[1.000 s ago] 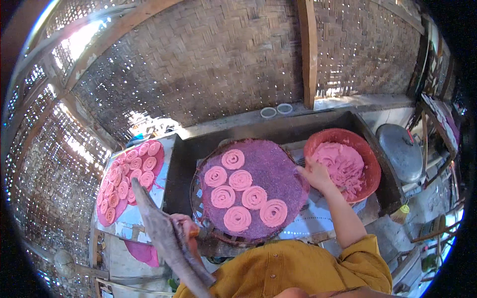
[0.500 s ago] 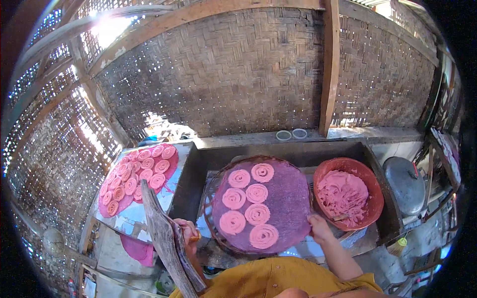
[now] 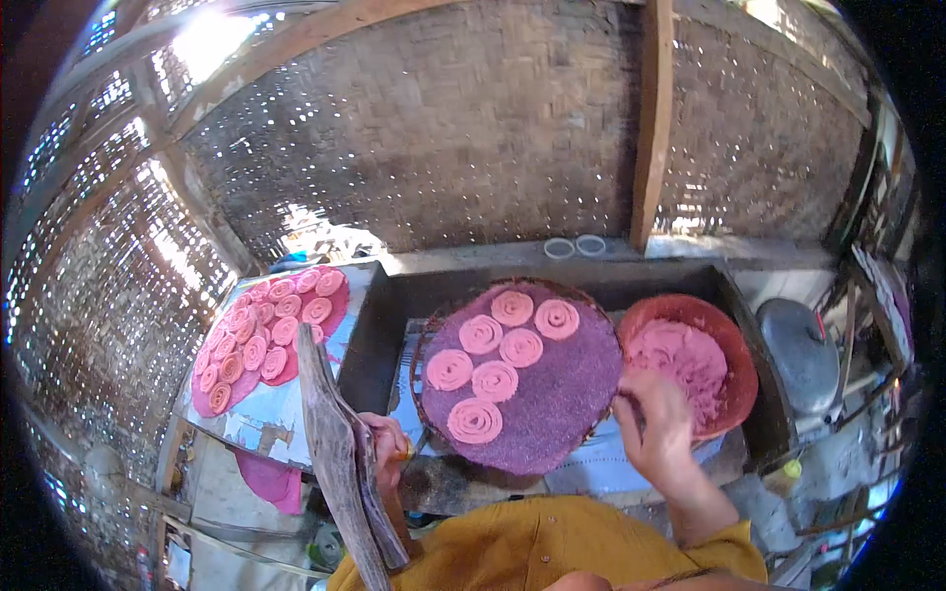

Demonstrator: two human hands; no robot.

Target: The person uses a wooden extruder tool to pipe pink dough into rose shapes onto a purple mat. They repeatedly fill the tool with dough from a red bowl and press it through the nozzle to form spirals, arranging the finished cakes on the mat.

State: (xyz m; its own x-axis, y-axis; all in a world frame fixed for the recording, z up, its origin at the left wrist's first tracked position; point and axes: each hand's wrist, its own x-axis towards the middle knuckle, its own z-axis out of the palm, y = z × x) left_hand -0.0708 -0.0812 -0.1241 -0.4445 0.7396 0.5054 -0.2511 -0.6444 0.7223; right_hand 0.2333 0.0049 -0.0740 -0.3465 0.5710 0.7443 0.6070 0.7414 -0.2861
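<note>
In front of me is a round tray [image 3: 581, 419] covered with purple mesh, with several pink dough spirals [image 3: 495, 381] on its left and far parts. My right hand [image 3: 658, 419] is at the tray's right rim, thumb and fingers bent together on the edge, slightly blurred. A red bowl [image 3: 741, 389] of pink dough [image 3: 680, 355] sits just beyond that hand. My left hand [image 3: 386, 443] is closed beside a weathered grey wooden piece [image 3: 340, 458], which partly hides it. A small orange-yellow bit shows at its fingers; what it holds is unclear.
At the left, more pink spirals [image 3: 254, 352] lie on a pink sheet over a pale board [image 3: 271, 438]. A dark wooden trough [image 3: 778, 414] surrounds the tray and bowl. A lidded metal pot [image 3: 800, 355] stands at the right. Two small rings [image 3: 559, 248] rest on the back ledge.
The tray has turned clockwise, carrying its spirals: far ones to the right, near ones to the left. My right hand has shifted slightly farther along the rim. My left hand stays by the wood.
</note>
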